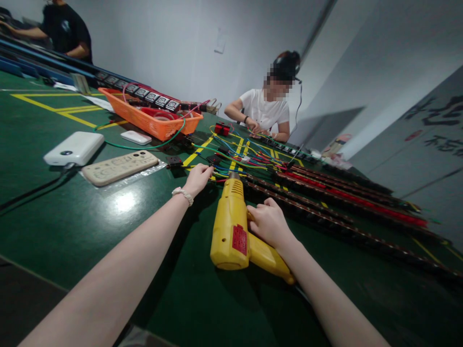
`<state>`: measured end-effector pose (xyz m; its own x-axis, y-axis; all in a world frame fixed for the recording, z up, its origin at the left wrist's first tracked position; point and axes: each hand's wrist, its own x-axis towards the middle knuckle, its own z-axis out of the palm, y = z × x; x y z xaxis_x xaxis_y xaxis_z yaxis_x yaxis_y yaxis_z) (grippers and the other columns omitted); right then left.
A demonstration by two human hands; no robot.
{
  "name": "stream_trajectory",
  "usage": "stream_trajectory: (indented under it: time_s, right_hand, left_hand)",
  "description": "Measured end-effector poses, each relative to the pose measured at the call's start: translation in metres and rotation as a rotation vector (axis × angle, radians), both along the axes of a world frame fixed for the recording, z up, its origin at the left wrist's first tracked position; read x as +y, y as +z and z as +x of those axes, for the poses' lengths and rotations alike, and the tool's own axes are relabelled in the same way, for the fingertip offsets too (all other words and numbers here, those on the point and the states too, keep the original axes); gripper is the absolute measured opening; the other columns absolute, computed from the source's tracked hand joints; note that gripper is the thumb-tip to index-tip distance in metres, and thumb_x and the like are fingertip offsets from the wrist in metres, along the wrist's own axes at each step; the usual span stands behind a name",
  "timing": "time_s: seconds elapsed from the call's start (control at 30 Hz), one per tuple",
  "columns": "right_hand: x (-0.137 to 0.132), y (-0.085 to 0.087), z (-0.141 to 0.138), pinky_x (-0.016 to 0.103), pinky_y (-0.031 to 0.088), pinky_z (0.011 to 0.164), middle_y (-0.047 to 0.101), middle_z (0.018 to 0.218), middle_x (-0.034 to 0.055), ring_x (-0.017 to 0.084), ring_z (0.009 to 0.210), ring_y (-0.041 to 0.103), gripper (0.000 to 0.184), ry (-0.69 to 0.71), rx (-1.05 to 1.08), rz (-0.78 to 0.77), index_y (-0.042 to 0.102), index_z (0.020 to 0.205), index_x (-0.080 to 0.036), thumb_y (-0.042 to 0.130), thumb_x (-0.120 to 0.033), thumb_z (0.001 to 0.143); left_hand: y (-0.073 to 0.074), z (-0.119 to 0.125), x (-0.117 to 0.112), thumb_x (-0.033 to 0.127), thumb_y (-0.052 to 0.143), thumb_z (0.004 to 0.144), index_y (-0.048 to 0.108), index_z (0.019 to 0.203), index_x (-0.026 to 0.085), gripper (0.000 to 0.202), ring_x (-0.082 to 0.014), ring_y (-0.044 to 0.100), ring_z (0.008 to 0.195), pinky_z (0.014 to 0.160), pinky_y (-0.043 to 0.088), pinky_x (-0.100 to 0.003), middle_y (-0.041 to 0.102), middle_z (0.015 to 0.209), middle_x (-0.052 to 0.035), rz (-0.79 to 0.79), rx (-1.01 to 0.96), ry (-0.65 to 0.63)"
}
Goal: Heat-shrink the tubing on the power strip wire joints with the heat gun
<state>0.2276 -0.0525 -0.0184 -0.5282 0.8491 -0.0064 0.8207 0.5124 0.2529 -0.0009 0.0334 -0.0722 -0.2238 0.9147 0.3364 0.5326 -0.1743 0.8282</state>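
My right hand is wrapped round the handle of a yellow heat gun, whose nozzle points away from me at a bundle of coloured wires. My left hand, with a bead bracelet at the wrist, reaches forward and pinches the near ends of those wires just left of the nozzle. Its fingers are closed on the wires. The wires lie on a green table marked with yellow lines.
Long dark strips with red parts run to the right. An orange basket, a white power bank, a phone and a small white case lie at left. One person sits across the table; another stands far left.
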Motion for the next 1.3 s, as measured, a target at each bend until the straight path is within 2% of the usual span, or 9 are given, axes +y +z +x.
stream_trajectory:
  time_s: [0.3, 0.43, 0.67, 0.93, 1.3]
  right_hand:
    - [-0.005, 0.003, 0.007, 0.026, 0.019, 0.088, 0.06, 0.082, 0.0046, 0.008, 0.078, 0.049, 0.025, -0.052, 0.009, -0.02, 0.058, 0.087, -0.016, 0.039, -0.026, 0.074]
    - [-0.005, 0.002, 0.003, 0.024, 0.023, 0.08, 0.061, 0.088, 0.0017, 0.009, 0.081, 0.053, 0.024, -0.106, 0.018, -0.047, 0.057, 0.087, -0.019, 0.038, -0.026, 0.076]
    - [-0.004, 0.002, -0.003, 0.019, 0.026, 0.064, 0.061, 0.082, 0.0035, 0.01, 0.07, 0.054, 0.03, -0.241, -0.013, -0.076, 0.062, 0.087, -0.023, 0.035, -0.033, 0.08]
    - [-0.004, 0.003, -0.004, 0.018, 0.026, 0.063, 0.061, 0.083, 0.0057, 0.01, 0.074, 0.055, 0.03, -0.217, -0.013, -0.066, 0.064, 0.09, -0.02, 0.037, -0.028, 0.077]
    - [-0.006, 0.002, 0.001, 0.019, 0.029, 0.065, 0.061, 0.088, 0.0045, 0.012, 0.079, 0.056, 0.031, -0.155, 0.03, -0.068, 0.062, 0.093, -0.022, 0.036, -0.027, 0.076]
  left_hand:
    - [0.002, 0.001, -0.002, 0.038, 0.041, 0.082, 0.048, 0.056, 0.01, 0.039, -0.0074, 0.042, 0.061, 0.058, 0.026, -0.02, 0.049, 0.063, -0.0018, 0.002, -0.012, -0.001]
    - [0.001, 0.002, -0.003, 0.039, 0.04, 0.081, 0.05, 0.058, 0.01, 0.038, -0.0066, 0.04, 0.057, 0.056, 0.024, -0.019, 0.049, 0.059, -0.0007, -0.008, -0.057, -0.004]
    - [0.003, 0.004, -0.006, 0.038, 0.04, 0.081, 0.05, 0.057, 0.01, 0.039, -0.0068, 0.041, 0.057, 0.055, 0.025, -0.018, 0.052, 0.058, -0.0018, 0.003, -0.08, -0.011]
    - [0.003, 0.004, -0.006, 0.038, 0.041, 0.082, 0.051, 0.057, 0.01, 0.039, -0.0067, 0.042, 0.055, 0.055, 0.025, -0.018, 0.05, 0.056, -0.0011, -0.009, -0.079, -0.004]
    - [0.002, 0.003, -0.004, 0.038, 0.04, 0.08, 0.052, 0.057, 0.011, 0.038, -0.0073, 0.042, 0.055, 0.055, 0.026, -0.019, 0.05, 0.055, -0.0016, -0.002, -0.082, -0.007]
